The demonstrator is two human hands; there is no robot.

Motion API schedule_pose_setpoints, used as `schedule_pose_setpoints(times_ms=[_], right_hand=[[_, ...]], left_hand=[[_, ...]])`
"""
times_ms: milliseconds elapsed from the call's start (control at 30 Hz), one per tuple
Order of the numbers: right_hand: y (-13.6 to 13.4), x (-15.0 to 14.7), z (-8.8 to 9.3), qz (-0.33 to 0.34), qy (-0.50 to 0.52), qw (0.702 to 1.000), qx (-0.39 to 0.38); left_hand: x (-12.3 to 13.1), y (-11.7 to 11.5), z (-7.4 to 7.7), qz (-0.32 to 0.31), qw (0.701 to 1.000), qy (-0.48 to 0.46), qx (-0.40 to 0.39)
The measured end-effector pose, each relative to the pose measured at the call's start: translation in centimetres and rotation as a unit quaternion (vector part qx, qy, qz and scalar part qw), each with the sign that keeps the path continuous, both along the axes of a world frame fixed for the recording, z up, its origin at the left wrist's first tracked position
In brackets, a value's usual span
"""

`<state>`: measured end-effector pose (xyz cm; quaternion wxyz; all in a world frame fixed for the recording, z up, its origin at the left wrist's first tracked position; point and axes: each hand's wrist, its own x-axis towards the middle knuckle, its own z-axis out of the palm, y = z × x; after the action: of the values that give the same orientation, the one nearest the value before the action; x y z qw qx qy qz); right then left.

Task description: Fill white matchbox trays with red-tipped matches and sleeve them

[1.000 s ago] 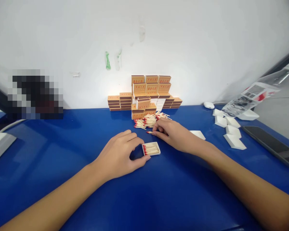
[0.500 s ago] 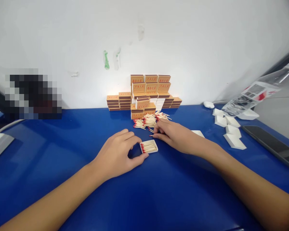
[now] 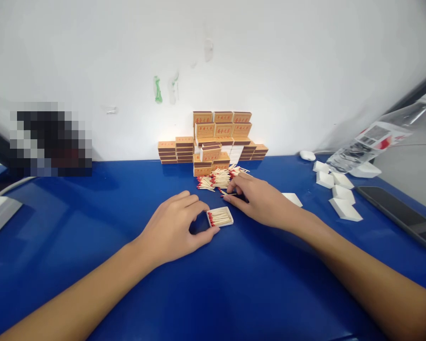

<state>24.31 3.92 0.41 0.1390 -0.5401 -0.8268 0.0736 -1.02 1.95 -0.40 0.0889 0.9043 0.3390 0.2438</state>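
A small white matchbox tray (image 3: 220, 223) lies on the blue table with a row of red-headed matches (image 3: 219, 217) in it. My left hand (image 3: 177, 225) grips its left end, thumb at the near corner and index finger at the far one. Beyond the tray, my right hand (image 3: 250, 196) is closed in a pinch on a single match (image 3: 227, 194), whose red head points left. Just past those fingertips spreads a loose pile of matches (image 3: 220, 178), partly hidden by the right hand.
Stacked matchboxes (image 3: 213, 130) stand against the white wall behind the pile. To the right are several white trays (image 3: 343, 194), a phone (image 3: 401, 213), a clear bottle (image 3: 372, 135) and a white rounded case (image 3: 307, 155). A white device (image 3: 2, 215) sits at the left edge.
My right hand has shifted slightly away from the tray toward the pile, and more of the pinched match shows. My left hand and the tray have stayed put.
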Motion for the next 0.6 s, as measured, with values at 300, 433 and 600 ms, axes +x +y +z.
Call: schedule_pose_setpoints(times_ms=[300,433,600], right_hand=[[0.0,0.5,0.2,0.022,-0.026,0.999,-0.027],[-1.1,0.4,1.6,0.087,0.026,0.995,-0.050],[-2.7,-0.8,1.6,0.145,-0.012,0.988,-0.051]], left_hand=[[0.0,0.0,-0.2,0.003,1.000,0.000,-0.004],[0.0,0.0,-0.1,0.004,1.000,-0.002,-0.007],[0.0,0.1,-0.1,0.003,1.000,0.002,-0.007]])
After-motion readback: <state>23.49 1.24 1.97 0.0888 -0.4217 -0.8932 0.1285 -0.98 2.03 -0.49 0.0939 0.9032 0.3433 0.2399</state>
